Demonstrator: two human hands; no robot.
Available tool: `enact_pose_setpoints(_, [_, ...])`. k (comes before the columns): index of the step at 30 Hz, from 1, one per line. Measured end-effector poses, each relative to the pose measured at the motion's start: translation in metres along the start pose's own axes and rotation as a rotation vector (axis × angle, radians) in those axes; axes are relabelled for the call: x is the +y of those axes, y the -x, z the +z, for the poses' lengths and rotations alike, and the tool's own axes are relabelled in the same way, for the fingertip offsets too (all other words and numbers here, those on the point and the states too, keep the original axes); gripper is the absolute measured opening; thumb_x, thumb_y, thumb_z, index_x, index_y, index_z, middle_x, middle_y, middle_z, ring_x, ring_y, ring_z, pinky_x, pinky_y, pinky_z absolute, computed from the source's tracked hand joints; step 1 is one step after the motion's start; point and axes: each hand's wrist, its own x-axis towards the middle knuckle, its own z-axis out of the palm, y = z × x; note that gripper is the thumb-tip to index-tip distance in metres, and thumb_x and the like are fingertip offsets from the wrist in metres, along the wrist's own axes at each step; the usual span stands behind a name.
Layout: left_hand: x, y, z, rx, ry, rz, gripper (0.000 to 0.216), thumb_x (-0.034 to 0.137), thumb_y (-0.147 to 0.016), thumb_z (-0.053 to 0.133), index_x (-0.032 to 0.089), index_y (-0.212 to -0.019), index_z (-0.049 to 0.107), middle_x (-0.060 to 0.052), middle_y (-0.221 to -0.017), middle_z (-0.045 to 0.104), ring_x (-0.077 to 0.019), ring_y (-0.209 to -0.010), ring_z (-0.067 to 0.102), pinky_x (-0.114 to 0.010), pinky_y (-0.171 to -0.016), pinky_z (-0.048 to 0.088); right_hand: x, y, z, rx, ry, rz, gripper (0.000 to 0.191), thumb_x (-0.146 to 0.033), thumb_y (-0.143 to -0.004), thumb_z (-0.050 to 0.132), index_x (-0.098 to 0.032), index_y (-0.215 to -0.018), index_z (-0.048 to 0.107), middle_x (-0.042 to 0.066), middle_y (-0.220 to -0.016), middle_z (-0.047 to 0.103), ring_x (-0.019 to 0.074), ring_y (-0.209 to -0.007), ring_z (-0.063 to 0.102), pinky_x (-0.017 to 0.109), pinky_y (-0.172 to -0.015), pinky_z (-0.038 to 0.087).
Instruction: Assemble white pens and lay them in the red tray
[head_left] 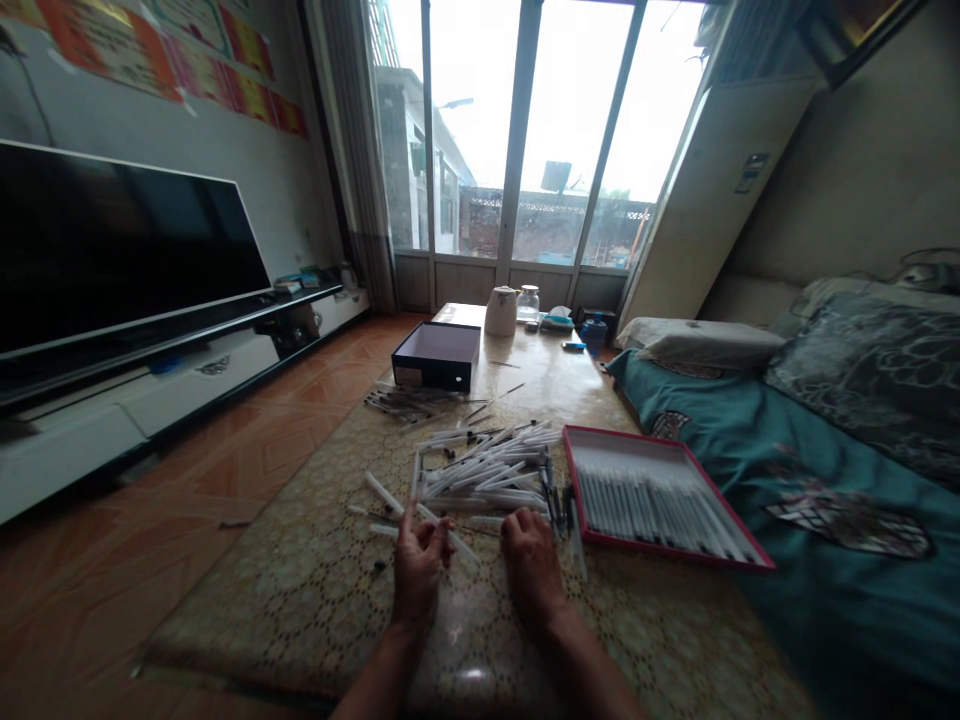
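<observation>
Nearby, a red-rimmed box [630,455] flanks white tubes [487,470].

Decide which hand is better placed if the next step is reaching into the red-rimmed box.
Probably the right hand: it is nearer the red-rimmed box. The left hand is farther off, beyond the right, and seems to hold a white tube.

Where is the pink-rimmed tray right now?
In the head view, the pink-rimmed tray lies on the tabletop, right of the heap of white pen barrels.
</observation>
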Motion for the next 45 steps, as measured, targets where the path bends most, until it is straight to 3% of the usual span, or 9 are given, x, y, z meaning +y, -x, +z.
enact_pose_setpoints(3, [-0.002,-0.006,-0.006,0.056,0.091,-0.044,0.047,0.042,-0.059,0.072,0.017,-0.094,0.054,0.005,-0.063,0.059,-0.0059,-0.045,0.05,-0.018,-0.044,0.039,0.006,0.01,0.003,0.074,-0.21,0.067,0.019,-0.012,-0.086,0.038,-0.021,-0.083,0.054,0.002,-0.076,0.058,0.0169,-0.071,0.054,0.027,-0.066,0.041])
enact_pose_setpoints(6, [-0.006,-0.009,-0.01,0.101,0.18,-0.052,0.035,0.044,-0.065,0.067,0.019,-0.082,0.05,0.003,-0.067,0.064,-0.0069,-0.046,0.054,-0.018,-0.044,0.041,0.008,0.018,0.0,0.139,-0.419,0.053,0.022,-0.016,-0.088,0.034,-0.02,-0.097,0.054,0.004,-0.086,0.06,0.0166,-0.078,0.057,0.026,-0.069,0.043])
enact_pose_setpoints(9, [-0.009,-0.009,-0.012,0.125,0.237,-0.076,0.031,0.043,-0.071,0.062,0.019,-0.082,0.046,0.0,-0.069,0.067,-0.0088,-0.046,0.057,-0.02,-0.044,0.043,0.007,0.023,-0.005,0.211,-0.47,0.001,0.023,-0.017,-0.088,0.034,-0.021,-0.096,0.055,0.005,-0.089,0.059,0.0181,-0.086,0.056,0.029,-0.075,0.044])
enact_pose_setpoints(13, [-0.009,-0.01,-0.014,0.169,0.277,-0.086,0.028,0.042,-0.074,0.06,0.018,-0.08,0.047,-0.001,-0.067,0.068,-0.0089,-0.045,0.057,-0.02,-0.044,0.044,0.008,0.027,-0.007,0.275,-0.434,0.006,0.019,-0.016,-0.085,0.036,-0.02,-0.088,0.055,0.004,-0.08,0.056,0.0182,-0.079,0.055,0.03,-0.071,0.044])
enact_pose_setpoints(28, [-0.004,-0.006,-0.008,0.093,0.263,-0.084,0.033,0.041,-0.07,0.066,0.02,-0.084,0.045,0.001,-0.066,0.068,-0.0101,-0.044,0.058,-0.02,-0.042,0.044,0.007,0.028,-0.001,0.196,-0.406,-0.091,0.02,-0.01,-0.084,0.038,-0.02,-0.091,0.054,0.004,-0.081,0.055,0.0178,-0.079,0.052,0.031,-0.07,0.043])
enact_pose_setpoints(36, [0.001,0.006,0.003,-0.048,0.195,-0.086,0.032,0.036,-0.068,0.069,0.016,-0.086,0.052,-0.003,-0.072,0.07,-0.0128,-0.052,0.062,-0.024,-0.051,0.051,0.008,0.029,0.001,0.227,-0.462,-0.086,0.019,-0.01,-0.086,0.037,-0.02,-0.091,0.053,0.003,-0.08,0.055,0.0162,-0.077,0.054,0.029,-0.069,0.044])
enact_pose_setpoints(45, [-0.005,0.007,0.007,0.03,0.239,-0.174,0.03,0.029,-0.064,0.072,0.015,-0.082,0.053,-0.004,-0.069,0.07,-0.0111,-0.052,0.061,-0.02,-0.049,0.049,0.007,0.029,0.0,0.265,-0.481,-0.08,0.017,-0.012,-0.087,0.037,-0.019,-0.091,0.052,0.003,-0.079,0.055,0.0155,-0.076,0.054,0.028,-0.068,0.045])
